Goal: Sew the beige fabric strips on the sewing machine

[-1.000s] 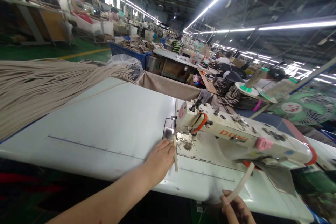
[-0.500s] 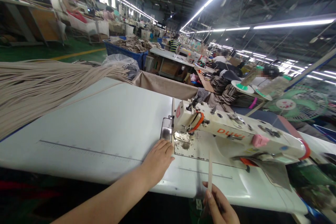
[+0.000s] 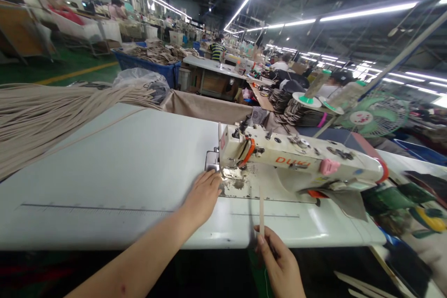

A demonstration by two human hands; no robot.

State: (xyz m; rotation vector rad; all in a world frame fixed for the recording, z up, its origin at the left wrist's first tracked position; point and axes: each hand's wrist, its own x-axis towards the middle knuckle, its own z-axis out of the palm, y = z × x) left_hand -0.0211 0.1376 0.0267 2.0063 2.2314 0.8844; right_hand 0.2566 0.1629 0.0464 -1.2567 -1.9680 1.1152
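Observation:
My left hand [image 3: 203, 194] lies palm down on the white sewing table [image 3: 139, 167], its fingertips by the needle plate of the sewing machine [image 3: 296, 158]. Its fingers lie flat and close together; whatever is beneath them is hidden. Near the table's front edge, my right hand [image 3: 279, 258] pinches a narrow beige strip [image 3: 261, 209] between thumb and fingers. The strip points upright from that hand toward the machine bed. A thin thread hangs below the right hand.
Long beige strips [image 3: 52, 121] are heaped at the left, beside a clear plastic bag [image 3: 143, 84]. Behind the table is a blue bin [image 3: 150, 67] of pieces. Thread cones [image 3: 314, 91] and a green fan [image 3: 373, 114] stand behind the machine. Other people sit farther back.
The view has shifted, so the table and machine appear farther left and slightly higher. Both hands keep nearly the same poses, and the right hand still pinches the strip.

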